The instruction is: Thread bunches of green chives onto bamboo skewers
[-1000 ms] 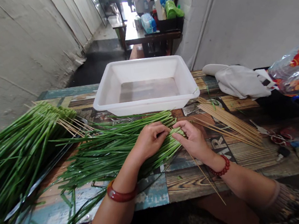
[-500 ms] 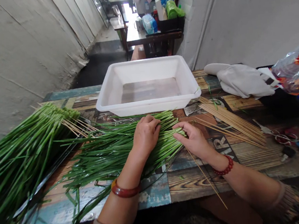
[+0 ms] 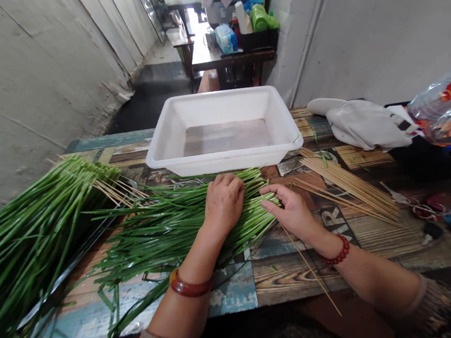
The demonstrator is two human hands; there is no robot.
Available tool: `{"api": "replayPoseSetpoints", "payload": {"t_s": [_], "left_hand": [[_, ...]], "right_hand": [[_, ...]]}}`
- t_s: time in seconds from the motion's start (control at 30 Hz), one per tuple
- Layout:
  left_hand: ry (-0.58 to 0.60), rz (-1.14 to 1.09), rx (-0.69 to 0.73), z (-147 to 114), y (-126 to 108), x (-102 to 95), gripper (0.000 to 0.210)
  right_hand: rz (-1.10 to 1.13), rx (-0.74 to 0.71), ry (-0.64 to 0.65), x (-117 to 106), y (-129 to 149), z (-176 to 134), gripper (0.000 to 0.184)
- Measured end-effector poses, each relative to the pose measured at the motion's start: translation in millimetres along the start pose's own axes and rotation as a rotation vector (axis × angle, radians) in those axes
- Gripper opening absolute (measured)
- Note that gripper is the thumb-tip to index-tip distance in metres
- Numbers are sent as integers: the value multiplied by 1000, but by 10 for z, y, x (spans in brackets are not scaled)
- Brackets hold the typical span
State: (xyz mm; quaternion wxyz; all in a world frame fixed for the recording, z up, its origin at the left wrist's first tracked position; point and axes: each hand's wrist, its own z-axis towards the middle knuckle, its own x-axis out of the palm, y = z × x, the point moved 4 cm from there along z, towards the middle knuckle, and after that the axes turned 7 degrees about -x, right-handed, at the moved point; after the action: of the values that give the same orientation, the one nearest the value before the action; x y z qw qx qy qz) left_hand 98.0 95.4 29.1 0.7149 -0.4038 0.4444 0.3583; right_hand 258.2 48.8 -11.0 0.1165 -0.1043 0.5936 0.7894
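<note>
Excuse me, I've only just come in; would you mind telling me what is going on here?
A person is working with long green stalks on a table. The left hand lies over the stalks, and the right hand is at their pale ends, with a thin stick slanting out below it. More greens, with sticks poking out, are heaped at the left. Loose sticks lie at the right, and a white tub stands beyond the stalks.

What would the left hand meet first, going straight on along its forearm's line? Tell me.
The left hand lies on the green stalks; sliding on over them, it would likely meet the white tub first, though depth is unclear.
</note>
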Motion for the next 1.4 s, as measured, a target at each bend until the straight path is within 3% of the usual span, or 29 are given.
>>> {"api": "replayPoseSetpoints", "payload": {"t_s": [0.4, 0.67, 0.87, 1.07, 1.4], "left_hand": [[40, -50, -29, 3, 69, 145, 17], [60, -22, 8, 4, 1, 87, 4], [20, -18, 16, -17, -21, 50, 10], [-77, -260, 7, -26, 16, -34, 12], [-4, -562, -11, -56, -42, -32, 9]], "right_hand": [[46, 13, 19, 9, -42, 11, 21], [47, 4, 7, 17, -23, 8, 19], [26, -10, 10, 12, -20, 4, 20], [-57, -29, -21, -28, 84, -13, 20], [-36, -26, -31, -38, 138, -21, 18]]}}
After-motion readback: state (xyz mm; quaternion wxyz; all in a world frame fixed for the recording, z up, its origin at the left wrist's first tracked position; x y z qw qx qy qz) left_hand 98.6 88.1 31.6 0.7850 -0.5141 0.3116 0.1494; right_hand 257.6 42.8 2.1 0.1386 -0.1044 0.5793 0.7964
